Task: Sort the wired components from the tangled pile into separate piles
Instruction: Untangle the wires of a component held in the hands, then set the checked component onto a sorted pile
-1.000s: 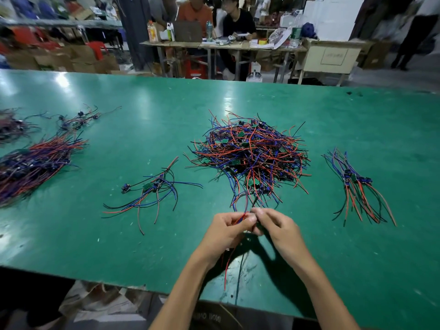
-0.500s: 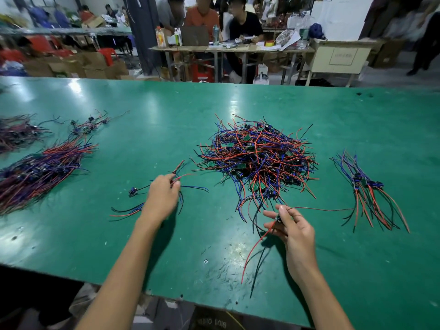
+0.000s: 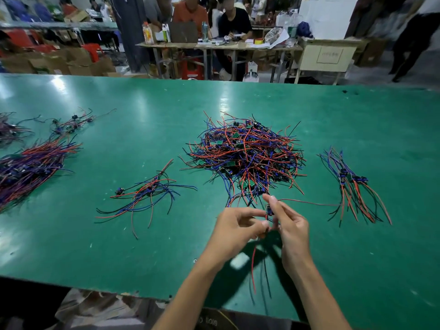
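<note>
Wired component (image 3: 268,209) is pinched between both hands, left hand (image 3: 234,231) and right hand (image 3: 289,226), near the tabletop (image 3: 142,246) front edge; its wires should be drawn slowly out of the tangled pile (image 3: 245,153).

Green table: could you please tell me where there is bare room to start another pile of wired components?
Bare green table runs along the far side behind the tangled pile, and between the small left pile and the large left bundle. It is crowded near the edge, where both hands, left hand and right hand, hold a wired component.
</note>
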Tool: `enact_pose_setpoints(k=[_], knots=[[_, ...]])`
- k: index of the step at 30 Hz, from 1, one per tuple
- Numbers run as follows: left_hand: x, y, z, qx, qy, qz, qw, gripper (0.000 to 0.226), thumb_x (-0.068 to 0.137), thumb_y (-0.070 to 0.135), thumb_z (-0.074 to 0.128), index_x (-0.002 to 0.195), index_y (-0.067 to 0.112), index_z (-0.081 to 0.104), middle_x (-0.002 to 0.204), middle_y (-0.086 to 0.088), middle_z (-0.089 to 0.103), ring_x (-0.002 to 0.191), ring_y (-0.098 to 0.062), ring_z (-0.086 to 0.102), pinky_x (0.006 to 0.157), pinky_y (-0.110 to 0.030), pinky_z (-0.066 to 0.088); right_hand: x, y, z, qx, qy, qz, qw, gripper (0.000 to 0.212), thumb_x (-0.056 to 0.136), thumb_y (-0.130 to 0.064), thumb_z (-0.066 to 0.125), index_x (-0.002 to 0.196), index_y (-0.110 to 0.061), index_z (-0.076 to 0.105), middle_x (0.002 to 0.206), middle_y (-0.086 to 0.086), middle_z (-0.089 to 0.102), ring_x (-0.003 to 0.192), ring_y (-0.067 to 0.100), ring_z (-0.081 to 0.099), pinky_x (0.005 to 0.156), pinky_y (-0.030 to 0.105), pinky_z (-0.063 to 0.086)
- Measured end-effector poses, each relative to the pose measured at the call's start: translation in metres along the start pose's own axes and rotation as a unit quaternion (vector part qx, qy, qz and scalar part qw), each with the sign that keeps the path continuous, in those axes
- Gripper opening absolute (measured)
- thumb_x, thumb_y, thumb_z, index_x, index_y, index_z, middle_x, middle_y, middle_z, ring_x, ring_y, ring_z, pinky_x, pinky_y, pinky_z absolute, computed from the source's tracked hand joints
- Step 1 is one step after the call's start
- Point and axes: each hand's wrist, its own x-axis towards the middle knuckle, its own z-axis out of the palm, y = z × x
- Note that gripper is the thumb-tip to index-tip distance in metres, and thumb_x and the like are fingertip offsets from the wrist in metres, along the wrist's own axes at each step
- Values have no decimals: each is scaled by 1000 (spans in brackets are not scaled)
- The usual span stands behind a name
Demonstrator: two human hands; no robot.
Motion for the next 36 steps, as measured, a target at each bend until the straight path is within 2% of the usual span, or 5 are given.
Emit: enact_pose_setpoints(k=[8,15,21,26,36], knots=[[0,-1,-20,-11,-6,-62,998,19,101,7,58,108,17,73,83,-1,67,50,-7,54,50,-20,47,6,14,-13,-145,-18,-67,987,38,92,-46,58,86,-17,82,58,-4,65,49,8,42,48,14,34],[18,7,-121,-62,199,5,978,23,96,1,61,104,17,75,77,4,70,55,-4,53,51,-15,46,2,18,-14,-214,-66,-74,972,15,98,-27,64,97,-28,79,80,1,75,62,5,58,59,20,46],[24,-27,-188,323,352,-101,873,25,96,16,63,116,8,75,115,-17,72,115,-31,55,101,-33,38,4,24,-13,-508,78,-139,847,25,86,-45,75,108,-34,72,98,-13,63,98,13,52,86,36,46],[19,-39,-155,388,456,-59,799,32,88,17,69,120,17,70,125,-18,48,120,-37,35,101,-46,29,4,28,-9,-578,79,-136,801,13,88,-37,74,98,-29,78,95,-6,63,97,20,52,85,35,39],[30,-41,-8,378,155,94,908,29,95,53,57,106,30,72,103,12,62,104,-10,51,95,-33,38,1,26,-19,-477,38,-140,867,11,87,-30,75,79,-36,71,77,-13,69,83,18,61,86,40,47]])
